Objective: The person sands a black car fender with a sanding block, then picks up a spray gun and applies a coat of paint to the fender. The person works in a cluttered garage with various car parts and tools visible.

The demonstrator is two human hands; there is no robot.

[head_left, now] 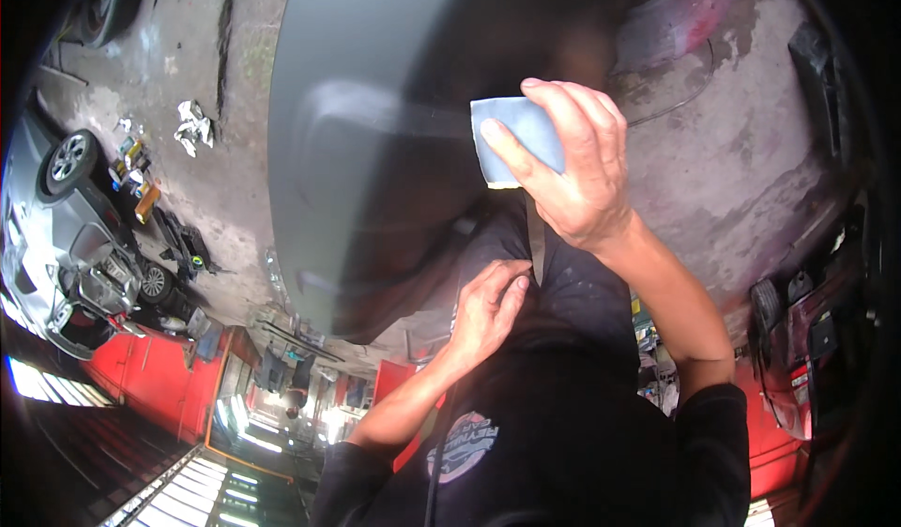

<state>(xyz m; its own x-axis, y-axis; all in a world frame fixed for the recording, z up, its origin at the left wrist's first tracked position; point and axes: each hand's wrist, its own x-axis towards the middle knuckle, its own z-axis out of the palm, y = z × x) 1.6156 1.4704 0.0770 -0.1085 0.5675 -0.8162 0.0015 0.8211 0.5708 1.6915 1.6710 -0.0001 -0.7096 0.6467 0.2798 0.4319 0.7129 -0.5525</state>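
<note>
My right hand (587, 166) is closed around a blue-grey sanding pad (519, 131). The thumb lies across the pad's face and the fingers wrap over its far edge. It is raised in front of a large dark grey car body panel (347, 142), whose smooth surface shows reflections. Lower and to the left, my left hand (488, 311) has its fingers curled in near my body. Its fingertips come close to a narrow brownish strip (536, 241) running down below the pad. What the left fingers hold, if anything, is hidden.
On the left, a silver car (70, 245) with its front opened up stands beyond scattered bottles and boxes (136, 180). White crumpled paper (194, 128) lies on the stained concrete floor (235, 152). Dark car parts (817, 81) and a loose tyre (767, 304) sit on the right.
</note>
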